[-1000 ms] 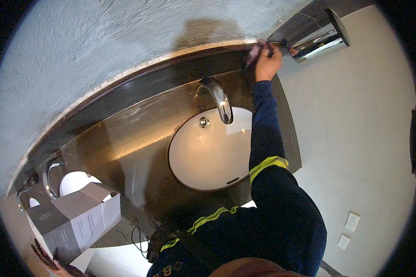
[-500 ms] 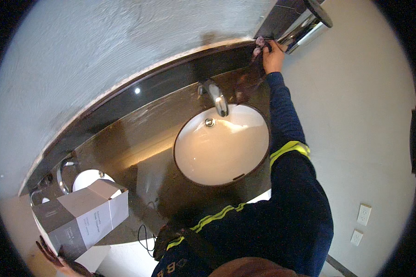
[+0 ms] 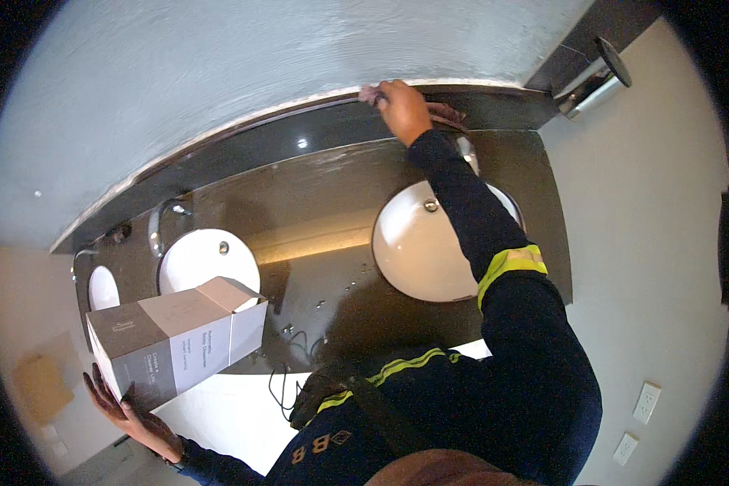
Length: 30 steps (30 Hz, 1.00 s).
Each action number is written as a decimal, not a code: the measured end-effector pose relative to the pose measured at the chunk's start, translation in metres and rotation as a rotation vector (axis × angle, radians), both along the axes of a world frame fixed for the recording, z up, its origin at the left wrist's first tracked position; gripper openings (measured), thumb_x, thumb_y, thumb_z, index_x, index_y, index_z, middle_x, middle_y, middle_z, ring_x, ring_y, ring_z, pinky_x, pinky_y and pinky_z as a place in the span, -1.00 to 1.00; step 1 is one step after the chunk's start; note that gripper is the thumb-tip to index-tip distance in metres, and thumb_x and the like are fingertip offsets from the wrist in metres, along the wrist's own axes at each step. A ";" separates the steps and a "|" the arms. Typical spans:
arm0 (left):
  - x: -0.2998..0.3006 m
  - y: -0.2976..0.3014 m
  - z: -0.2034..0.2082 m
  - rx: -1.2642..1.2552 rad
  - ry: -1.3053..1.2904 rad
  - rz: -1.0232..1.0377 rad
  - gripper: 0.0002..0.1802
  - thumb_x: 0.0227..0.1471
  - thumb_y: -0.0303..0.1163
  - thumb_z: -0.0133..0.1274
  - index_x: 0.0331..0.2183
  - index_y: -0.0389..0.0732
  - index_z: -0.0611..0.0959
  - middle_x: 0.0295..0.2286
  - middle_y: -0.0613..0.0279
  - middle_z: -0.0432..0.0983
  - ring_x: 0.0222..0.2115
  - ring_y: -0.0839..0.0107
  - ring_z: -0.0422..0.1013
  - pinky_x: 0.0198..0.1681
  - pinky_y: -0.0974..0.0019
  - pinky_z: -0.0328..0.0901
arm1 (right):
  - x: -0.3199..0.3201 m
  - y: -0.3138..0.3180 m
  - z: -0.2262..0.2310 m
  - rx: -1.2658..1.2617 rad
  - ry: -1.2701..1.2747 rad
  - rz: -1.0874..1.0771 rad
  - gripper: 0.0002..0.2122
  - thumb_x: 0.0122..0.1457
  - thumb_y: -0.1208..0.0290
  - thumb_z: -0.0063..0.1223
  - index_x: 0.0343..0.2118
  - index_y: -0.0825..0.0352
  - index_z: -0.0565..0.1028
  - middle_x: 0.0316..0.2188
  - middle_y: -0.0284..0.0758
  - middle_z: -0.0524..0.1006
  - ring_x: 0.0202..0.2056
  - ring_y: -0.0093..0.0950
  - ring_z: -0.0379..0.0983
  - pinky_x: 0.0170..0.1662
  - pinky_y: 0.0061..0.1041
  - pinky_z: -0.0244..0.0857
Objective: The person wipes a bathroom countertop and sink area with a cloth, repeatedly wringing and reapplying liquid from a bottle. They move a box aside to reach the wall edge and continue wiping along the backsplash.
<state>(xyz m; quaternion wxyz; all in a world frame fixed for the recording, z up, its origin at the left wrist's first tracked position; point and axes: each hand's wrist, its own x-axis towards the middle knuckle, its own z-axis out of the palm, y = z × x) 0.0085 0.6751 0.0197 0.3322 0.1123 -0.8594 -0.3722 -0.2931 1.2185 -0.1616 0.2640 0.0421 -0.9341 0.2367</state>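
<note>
My right hand (image 3: 405, 113) is closed round a dark pinkish cloth (image 3: 448, 115), which rests along the top edge of the black backsplash (image 3: 300, 139), behind the nearest sink. Bunched cloth pokes out past the fingertips and more trails on the other side of the hand. At lower left, my left hand (image 3: 134, 417) bears a grey and white cardboard box (image 3: 178, 340) by its near end, fingers stretched along it. The box is tilted and juts over the counter's front edge, its far end in front of the middle sink (image 3: 211, 263).
Nearest is a white oval sink (image 3: 413, 243), its chrome faucet (image 3: 466, 154) partly behind my right forearm. Another sink (image 3: 103, 287) lies far left. Water drops and a thin black cable (image 3: 279, 393) show near the dark counter's (image 3: 332, 300) front edge. A chrome cylinder (image 3: 591, 85) hangs at the right corner.
My right hand has moved left with the cloth, from the right corner along the backsplash edge. The view has shifted left; my left hand still bears the box.
</note>
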 end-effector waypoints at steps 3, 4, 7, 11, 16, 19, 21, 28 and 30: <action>0.004 -0.028 -0.024 0.015 -0.006 0.050 0.15 -0.06 0.40 0.03 0.30 -0.18 0.10 0.25 -0.07 0.13 0.27 0.06 0.04 0.24 -0.22 -0.01 | -0.032 -0.077 -0.014 -0.004 -0.013 0.098 -0.84 0.02 0.50 0.08 -0.30 0.34 0.54 -0.34 -0.08 0.51 -0.24 -0.07 0.46 -0.12 -0.12 0.36; 0.006 -0.037 -0.034 0.006 -0.014 0.076 0.15 -0.06 0.41 0.01 0.30 -0.18 0.10 0.25 -0.08 0.12 0.27 0.04 0.04 0.23 -0.24 -0.01 | -0.042 -0.105 -0.020 -0.035 0.031 0.117 -0.86 -0.01 0.51 0.11 -0.34 0.32 0.56 -0.36 -0.09 0.52 -0.24 -0.08 0.47 -0.12 -0.14 0.36; 0.017 -0.069 -0.059 0.028 -0.001 0.127 0.15 -0.06 0.43 -0.02 0.30 -0.18 0.10 0.25 -0.08 0.11 0.28 0.00 0.03 0.26 -0.26 -0.05 | -0.078 -0.176 -0.035 0.074 0.021 0.207 -0.89 -0.05 0.48 0.18 -0.40 0.25 0.60 -0.41 -0.13 0.55 -0.24 -0.13 0.51 -0.15 -0.19 0.39; 0.038 -0.102 -0.087 0.006 -0.024 0.253 0.16 -0.07 0.43 -0.01 0.30 -0.18 0.09 0.25 -0.08 0.10 0.28 -0.02 0.02 0.28 -0.28 -0.09 | -0.119 -0.244 -0.061 0.043 -0.011 0.297 -0.88 -0.05 0.46 0.22 -0.39 0.24 0.62 -0.40 -0.10 0.55 -0.28 -0.13 0.53 -0.17 -0.20 0.40; 0.045 -0.120 -0.109 -0.007 -0.062 0.372 0.17 -0.10 0.44 0.02 0.30 -0.16 0.11 0.26 -0.07 0.08 0.28 -0.03 0.01 0.26 -0.30 -0.04 | -0.140 -0.276 -0.088 0.088 0.005 0.355 -0.87 0.03 0.44 0.16 -0.34 0.26 0.58 -0.36 -0.10 0.52 -0.27 -0.09 0.51 -0.16 -0.16 0.39; 0.046 -0.120 -0.107 -0.011 -0.060 0.342 0.17 -0.11 0.44 0.03 0.30 -0.14 0.12 0.26 -0.07 0.08 0.28 -0.04 0.01 0.22 -0.34 0.01 | -0.134 -0.272 -0.088 0.077 -0.034 0.371 -0.81 0.04 0.49 0.05 -0.25 0.32 0.54 -0.30 -0.09 0.48 -0.23 -0.05 0.46 -0.13 -0.13 0.36; 0.045 -0.120 -0.102 -0.002 -0.052 0.313 0.18 -0.12 0.44 0.04 0.30 -0.14 0.12 0.26 -0.07 0.07 0.28 -0.05 0.01 0.21 -0.36 0.02 | -0.129 -0.254 -0.084 0.082 -0.074 0.361 -0.78 0.04 0.52 0.02 -0.21 0.36 0.52 -0.27 -0.08 0.47 -0.20 -0.03 0.44 -0.10 -0.12 0.34; 0.050 -0.125 -0.113 -0.030 -0.028 0.353 0.21 -0.15 0.49 0.01 0.30 -0.14 0.10 0.26 -0.08 0.07 0.27 -0.05 0.02 0.20 -0.41 0.02 | -0.092 -0.153 -0.073 0.135 0.019 0.222 -0.83 0.01 0.52 0.03 -0.29 0.33 0.52 -0.34 -0.11 0.48 -0.21 -0.08 0.45 -0.12 -0.13 0.34; 0.051 -0.125 -0.116 0.007 -0.037 0.374 0.21 -0.14 0.49 -0.01 0.30 -0.14 0.09 0.26 -0.08 0.08 0.27 -0.06 0.02 0.19 -0.42 0.02 | -0.091 -0.175 -0.070 0.009 0.023 0.191 -0.84 -0.01 0.57 0.07 -0.32 0.30 0.55 -0.32 -0.16 0.52 -0.21 -0.13 0.46 -0.12 -0.17 0.35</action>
